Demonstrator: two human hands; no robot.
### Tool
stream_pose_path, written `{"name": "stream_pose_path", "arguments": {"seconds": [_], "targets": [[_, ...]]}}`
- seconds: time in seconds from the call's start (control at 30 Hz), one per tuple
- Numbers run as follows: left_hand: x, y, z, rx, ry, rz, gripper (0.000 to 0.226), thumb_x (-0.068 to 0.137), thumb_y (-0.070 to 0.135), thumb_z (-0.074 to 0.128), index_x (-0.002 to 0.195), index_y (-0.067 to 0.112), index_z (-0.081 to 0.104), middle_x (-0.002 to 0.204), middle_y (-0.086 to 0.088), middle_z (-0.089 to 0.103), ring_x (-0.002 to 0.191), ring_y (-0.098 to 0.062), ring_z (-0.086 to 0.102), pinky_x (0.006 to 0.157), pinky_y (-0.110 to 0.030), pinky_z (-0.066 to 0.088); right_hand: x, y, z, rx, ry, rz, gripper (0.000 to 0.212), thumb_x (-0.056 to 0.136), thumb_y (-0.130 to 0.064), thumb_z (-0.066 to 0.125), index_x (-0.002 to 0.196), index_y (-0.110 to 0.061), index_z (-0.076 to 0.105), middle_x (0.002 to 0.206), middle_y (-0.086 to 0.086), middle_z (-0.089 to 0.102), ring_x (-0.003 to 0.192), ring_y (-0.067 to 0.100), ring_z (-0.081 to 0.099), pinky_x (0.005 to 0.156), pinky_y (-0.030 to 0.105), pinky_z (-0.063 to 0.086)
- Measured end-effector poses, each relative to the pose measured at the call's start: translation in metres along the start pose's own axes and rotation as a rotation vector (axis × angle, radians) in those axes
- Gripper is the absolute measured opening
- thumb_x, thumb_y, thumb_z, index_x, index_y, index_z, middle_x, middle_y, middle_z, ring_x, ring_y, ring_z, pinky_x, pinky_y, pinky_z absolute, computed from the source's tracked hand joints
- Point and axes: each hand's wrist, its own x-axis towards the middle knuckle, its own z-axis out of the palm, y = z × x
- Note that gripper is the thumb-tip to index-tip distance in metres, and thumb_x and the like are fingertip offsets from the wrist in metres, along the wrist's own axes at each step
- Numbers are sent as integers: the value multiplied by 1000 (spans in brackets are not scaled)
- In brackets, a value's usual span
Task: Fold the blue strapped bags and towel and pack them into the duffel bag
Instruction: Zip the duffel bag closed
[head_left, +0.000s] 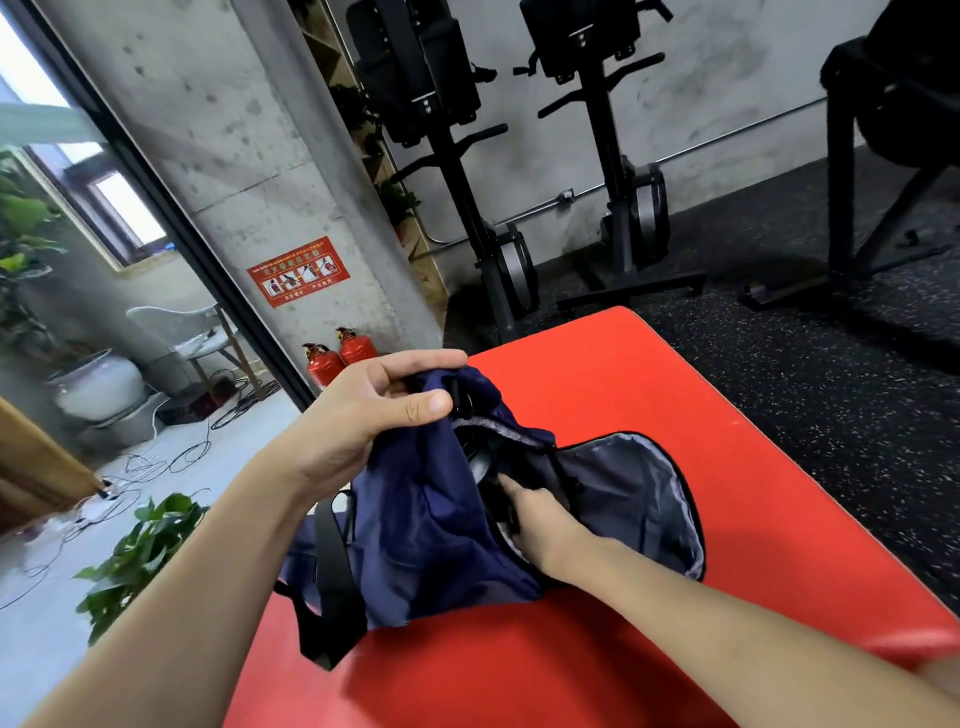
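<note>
A navy blue duffel bag (426, 530) with black straps lies on a red padded platform (649, 395), its zipped mouth gaping toward the right and showing a grey lining (639, 493). My left hand (363, 415) grips the bag's upper edge and lifts it. My right hand (535, 514) reaches into the opening; its fingertips are buried among dark folded items inside and cannot be seen. A strip of grey towel-like fabric (498, 428) shows just inside the rim. One black strap (332, 577) hangs over the platform's left edge.
Two red fire extinguishers (340, 356) stand by the concrete wall to the left. Black gym machines (467, 171) stand behind the platform on dark rubber floor. A green plant (140, 551) and loose cables lie on the floor at left.
</note>
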Motion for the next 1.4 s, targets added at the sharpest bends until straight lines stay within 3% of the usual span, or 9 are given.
{"name": "stream_pose_path", "arguments": {"seconds": [0.1, 0.2, 0.37, 0.47, 0.67, 0.83, 1.0, 1.13, 1.4], "targets": [[0, -6, -2, 84, 61, -26, 72, 59, 45, 94, 123, 22, 71, 116, -12, 72, 106, -23, 67, 93, -30, 52, 5, -1, -9, 27, -25, -25, 67, 89, -32, 70, 144, -9, 40, 129, 14, 64, 122, 30, 58, 101, 37, 47], [-4, -13, -2, 107, 84, -43, 63, 62, 42, 91, 120, 25, 73, 103, -3, 75, 95, -13, 67, 85, -20, 51, 3, -4, -14, 134, 61, -102, 93, 80, -43, 79, 154, -13, 31, 149, 1, 50, 139, 16, 44, 115, 32, 35], [-4, -10, -4, 25, 118, -1, 77, 56, 44, 95, 124, 19, 71, 120, -20, 70, 110, -26, 66, 100, -35, 50, -4, -8, -21, 277, 129, -164, 81, 63, -41, 89, 134, -25, 53, 124, -22, 65, 115, -10, 58, 101, 20, 46], [-2, -8, -7, -12, 98, 11, 80, 55, 41, 96, 126, 15, 69, 121, -20, 69, 112, -29, 66, 98, -33, 52, -5, -8, -26, 276, 115, -168, 89, 62, -48, 87, 141, -26, 51, 123, -19, 68, 113, -8, 60, 100, 24, 49], [-6, -12, -7, -14, 95, 17, 78, 56, 40, 96, 125, 16, 70, 118, -18, 70, 111, -28, 66, 102, -36, 51, -3, -11, -22, 363, 51, -155, 80, 73, -31, 89, 142, -23, 50, 128, -17, 66, 115, -10, 58, 94, 9, 42], [-8, -21, 2, 171, 111, 3, 61, 63, 38, 89, 120, 26, 72, 116, -8, 73, 107, -22, 69, 98, -36, 51, -6, -12, -28, 279, 29, -134, 96, 69, -50, 87, 148, -17, 44, 133, -6, 64, 112, -1, 56, 96, 14, 43], [-11, -30, 7, 334, 145, -28, 64, 61, 42, 91, 121, 38, 70, 119, 3, 72, 114, -17, 66, 107, -42, 48, -15, -11, -39, 195, 28, -121, 93, 71, -45, 88, 147, -16, 43, 112, -16, 56, 104, 1, 50, 84, 11, 35], [-16, -35, 18, 363, 141, -47, 61, 68, 24, 91, 123, 36, 69, 117, 9, 73, 112, -8, 66, 106, -39, 49, -30, -12, -53, 177, 46, -81, 104, 70, -42, 89, 155, -18, 32, 142, -4, 54, 134, 11, 47, 96, 13, 31], [-15, -44, 30, 602, 110, 5, 73, 68, 36, 92, 132, 44, 58, 122, 23, 67, 113, 4, 62, 103, -31, 50, -64, -6, -82, 123, 111, -77, 91, 72, -47, 87, 148, -21, 44, 142, -7, 55, 131, 9, 50, 99, 18, 38]]}}
